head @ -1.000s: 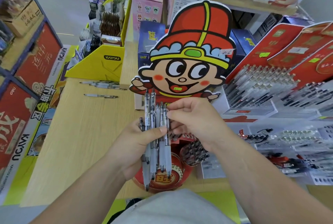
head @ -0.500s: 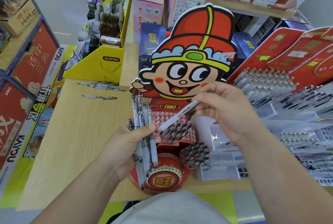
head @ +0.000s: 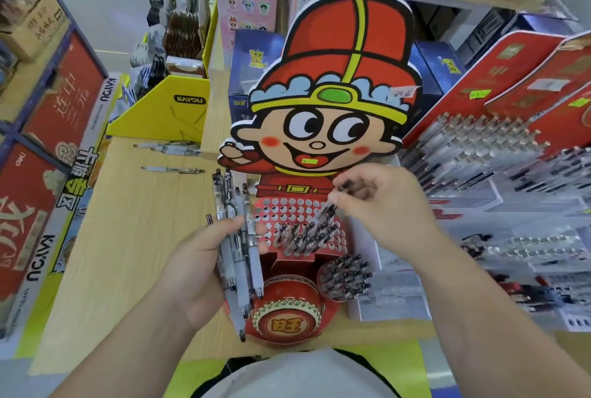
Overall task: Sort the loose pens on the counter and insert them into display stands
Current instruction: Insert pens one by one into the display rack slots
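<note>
Yellow card box (head: 166, 113) sits at the table's (head: 128, 237) far-left corner w/ loose pens (head: 172, 169) just in front. Cartoon-boy display stand (head: 332, 103) is at near edge, centre. Left hand (head: 198, 266), fingers clamped round a bundle of pens (head: 238, 237), is beside the stand. Right hand (head: 383, 205) fingers pinch one pen (head: 326, 209), tilted tip-down over the red perforated panel (head: 287, 209). Pens have clear plastic barrels.

Cartoon stand (head: 323, 129) sits centre frame on counter (head: 128, 237). Its hole panel (head: 287, 209) is low on the front, w/ a clump of pens (head: 303, 237) in the lower rows. Pen cup (head: 345, 276) sits just below-right of panel. Left hand (head: 198, 257) holds pen bundle (head: 236, 237) left of panel. Right hand (head: 380, 205) holds single pen (head: 326, 209) over panel, tip prob. at a hole. Loose pens (head: 172, 169) lie upper left on counter, before a card bin (head: 166, 113). Pen racks (head: 479, 148) stand at right.
</note>
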